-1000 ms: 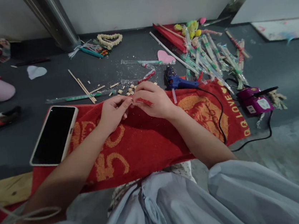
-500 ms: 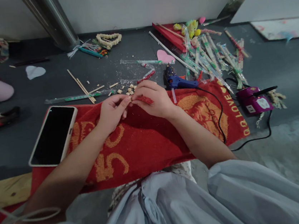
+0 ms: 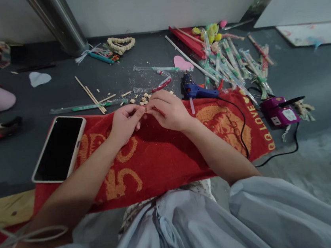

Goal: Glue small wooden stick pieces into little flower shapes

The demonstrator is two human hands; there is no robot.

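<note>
Worktop: red towel along front edge; phone on towel's left edge; left hand and right hand meet by its back edge, fingertips pinched together; blue glue gun toward back right corner; wooden bits just beyond back edge; tiny piece, kind unclear, between both hands' fingertips.

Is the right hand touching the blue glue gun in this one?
Apart. The head view shows a narrow strip of red towel between the right hand and the blue glue gun.
</note>
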